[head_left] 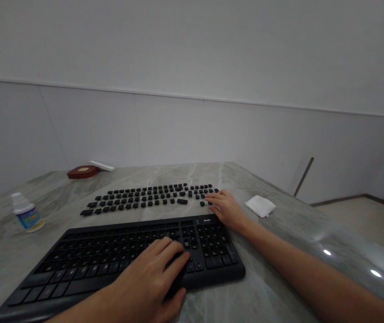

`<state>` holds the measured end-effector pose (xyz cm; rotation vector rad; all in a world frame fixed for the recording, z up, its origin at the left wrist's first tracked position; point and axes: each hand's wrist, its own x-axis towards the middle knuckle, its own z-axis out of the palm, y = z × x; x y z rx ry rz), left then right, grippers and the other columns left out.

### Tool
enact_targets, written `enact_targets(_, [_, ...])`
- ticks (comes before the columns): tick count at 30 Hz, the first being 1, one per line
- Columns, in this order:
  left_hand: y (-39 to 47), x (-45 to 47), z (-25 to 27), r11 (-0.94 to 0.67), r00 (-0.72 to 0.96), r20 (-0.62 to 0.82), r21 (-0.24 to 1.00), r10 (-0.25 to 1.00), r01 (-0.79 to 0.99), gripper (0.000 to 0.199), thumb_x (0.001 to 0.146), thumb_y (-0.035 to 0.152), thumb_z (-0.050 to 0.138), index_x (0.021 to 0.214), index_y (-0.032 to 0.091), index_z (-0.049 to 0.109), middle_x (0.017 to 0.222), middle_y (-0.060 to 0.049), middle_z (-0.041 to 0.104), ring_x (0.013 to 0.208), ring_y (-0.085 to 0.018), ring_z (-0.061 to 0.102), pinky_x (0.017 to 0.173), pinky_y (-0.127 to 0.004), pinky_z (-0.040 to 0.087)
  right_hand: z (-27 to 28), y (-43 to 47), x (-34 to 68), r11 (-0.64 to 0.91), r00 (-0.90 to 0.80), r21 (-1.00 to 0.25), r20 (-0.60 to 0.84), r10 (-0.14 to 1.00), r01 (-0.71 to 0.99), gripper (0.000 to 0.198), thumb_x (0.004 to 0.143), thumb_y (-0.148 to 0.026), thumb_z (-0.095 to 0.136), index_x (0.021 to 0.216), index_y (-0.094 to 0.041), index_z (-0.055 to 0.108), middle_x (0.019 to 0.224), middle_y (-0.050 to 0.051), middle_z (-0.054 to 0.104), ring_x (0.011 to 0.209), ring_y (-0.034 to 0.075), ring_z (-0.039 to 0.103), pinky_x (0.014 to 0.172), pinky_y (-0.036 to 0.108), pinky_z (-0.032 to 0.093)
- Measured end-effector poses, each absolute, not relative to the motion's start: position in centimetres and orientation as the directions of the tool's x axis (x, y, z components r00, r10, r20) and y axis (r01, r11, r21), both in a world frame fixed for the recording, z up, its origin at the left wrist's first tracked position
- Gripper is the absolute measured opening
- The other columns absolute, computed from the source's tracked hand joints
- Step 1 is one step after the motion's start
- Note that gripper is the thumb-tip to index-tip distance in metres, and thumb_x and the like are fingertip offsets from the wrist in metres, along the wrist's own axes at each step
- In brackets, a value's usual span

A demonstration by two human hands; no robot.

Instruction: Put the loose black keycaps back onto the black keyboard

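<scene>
My left hand (158,273) lies over the lower middle-right part of a black computer keyboard (111,237). Its bent index finger reaches toward the arrow-key area, and the thumb sits apart at the front edge; the other fingertips are hidden. Beyond the keyboard, small black keycaps (144,199) are laid out in rows on the table. My right hand (224,207) reaches to the right end of these rows, thumb and fingers apart around a keycap (210,203). It appears not to be gripping it. Many key positions on the keyboard look bare of caps, while the bottom rows have theirs.
A white-capped bottle with a blue label (28,215) stands at left. A folded white tissue (261,206) lies right of my right hand. At the back left are a reddish-brown box (81,172) and a white flat object (102,166). The marble-patterned table (279,242) meets a wall.
</scene>
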<state>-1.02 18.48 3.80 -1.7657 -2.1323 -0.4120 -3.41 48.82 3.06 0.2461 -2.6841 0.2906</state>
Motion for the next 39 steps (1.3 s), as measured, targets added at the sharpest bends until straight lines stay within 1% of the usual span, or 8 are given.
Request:
enact_targets(3, [18.5,-1.0,3.8,0.185,-0.175,0.432,0.019,0.885,0.983,0.05,0.076,0.014,0.062,0.126,0.008,0.059,0.116,-0.019,0.064,0.105,-0.033,0.06,0.089,-0.054,0.058,2.8,48.8,-3.5,0.955,-0.901,-0.173,0.406,-0.155,-0.242,0.03,0.097,-0.019,0.053,0.122,-0.02,0.069,0.129,0.006,0.067,0.115,0.029,0.052,0.101,0.049,0.042])
enact_targets(7, [18.4,-1.0,3.8,0.196,-0.189,0.396,0.022,0.899,0.98,0.052,0.077,0.014,0.062,0.128,0.007,0.058,0.118,-0.019,0.063,0.108,-0.033,0.059,0.092,-0.054,0.057,2.8,48.7,-3.2,0.947,-0.913,-0.199,0.373,-0.164,-0.252,0.037,0.104,-0.031,0.038,0.13,-0.025,0.064,0.133,0.005,0.065,0.12,0.03,0.051,0.103,0.055,0.037])
enact_targets(11, [18.3,-1.0,3.9,0.209,-0.201,0.354,0.016,0.913,0.978,0.052,0.077,0.014,0.062,0.129,0.006,0.059,0.12,-0.02,0.062,0.11,-0.035,0.058,0.093,-0.056,0.056,2.9,48.3,-3.1,0.94,-0.939,-0.23,0.294,-0.18,-0.252,0.045,0.106,-0.037,0.028,0.132,-0.024,0.062,0.138,0.004,0.062,0.129,0.032,0.045,0.108,0.058,0.029])
enact_targets(17, [18.3,-1.1,3.8,0.2,-0.19,0.359,0.008,0.914,0.98,0.052,0.078,0.015,0.062,0.13,0.005,0.058,0.121,-0.021,0.062,0.11,-0.036,0.058,0.091,-0.058,0.056,2.9,48.2,-3.1,0.941,-0.949,-0.238,0.262,-0.176,-0.24,0.043,0.105,-0.036,0.03,0.132,-0.025,0.061,0.138,0.004,0.061,0.133,0.031,0.043,0.109,0.057,0.026])
enact_targets(26, [18.5,-1.0,4.2,0.192,-0.182,0.374,0.011,0.909,0.981,0.052,0.077,0.014,0.063,0.128,0.004,0.059,0.119,-0.021,0.063,0.108,-0.036,0.06,0.09,-0.057,0.057,3.4,47.8,-2.7,0.912,-0.922,-0.247,0.294,-0.251,-0.327,0.036,0.104,-0.031,0.036,0.118,-0.025,0.069,0.126,0.005,0.069,0.13,0.028,0.049,0.107,0.054,0.027])
enact_targets(31, [18.4,-1.1,4.0,0.191,-0.183,0.373,0.016,0.91,0.981,0.052,0.077,0.014,0.063,0.128,0.003,0.06,0.12,-0.022,0.063,0.109,-0.037,0.059,0.09,-0.058,0.056,3.5,47.8,-2.7,0.895,-0.909,-0.312,0.368,-0.196,-0.319,0.039,0.104,-0.029,0.033,0.113,-0.022,0.07,0.131,0.007,0.066,0.126,0.024,0.053,0.108,0.049,0.03])
enact_targets(36, [18.3,-1.1,3.8,0.194,-0.188,0.358,0.02,0.914,0.981,0.052,0.079,0.015,0.063,0.129,0.003,0.059,0.12,-0.022,0.062,0.11,-0.037,0.058,0.092,-0.058,0.056,3.5,47.7,-2.6,0.888,-0.927,-0.327,0.298,-0.228,-0.324,0.041,0.104,-0.029,0.032,0.106,-0.022,0.072,0.128,0.007,0.068,0.126,0.026,0.053,0.105,0.051,0.031])
enact_targets(39, [18.2,-1.1,3.8,0.2,-0.193,0.355,0.019,0.915,0.98,0.053,0.079,0.015,0.063,0.131,0.004,0.058,0.121,-0.021,0.062,0.111,-0.037,0.058,0.093,-0.058,0.055,3.4,47.6,-2.6,0.885,-0.926,-0.327,0.294,-0.237,-0.331,0.039,0.104,-0.029,0.032,0.107,-0.022,0.071,0.123,0.008,0.07,0.121,0.027,0.057,0.104,0.052,0.032])
